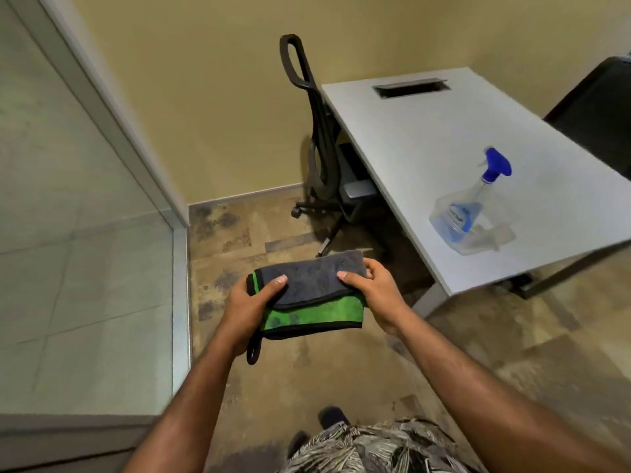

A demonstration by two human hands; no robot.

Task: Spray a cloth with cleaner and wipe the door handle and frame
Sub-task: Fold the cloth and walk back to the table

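A folded cloth (309, 288), grey on top and green underneath with black trim and a hanging loop, is held flat in front of me over the floor. My left hand (251, 303) grips its left end, thumb on top. My right hand (374, 290) grips its right end the same way. A clear spray bottle (473, 213) with a blue trigger head and blue liquid stands on the white table (426, 138) to the right, apart from both hands. A glass door panel with a pale metal frame (179, 264) fills the left side; no handle is in view.
A black office chair (321, 145) is tucked against the table's left edge near the yellow wall. Another dark chair (601, 114) sits at the far right. The table has a cable slot (408, 87) at its back. Patterned carpet lies underfoot.
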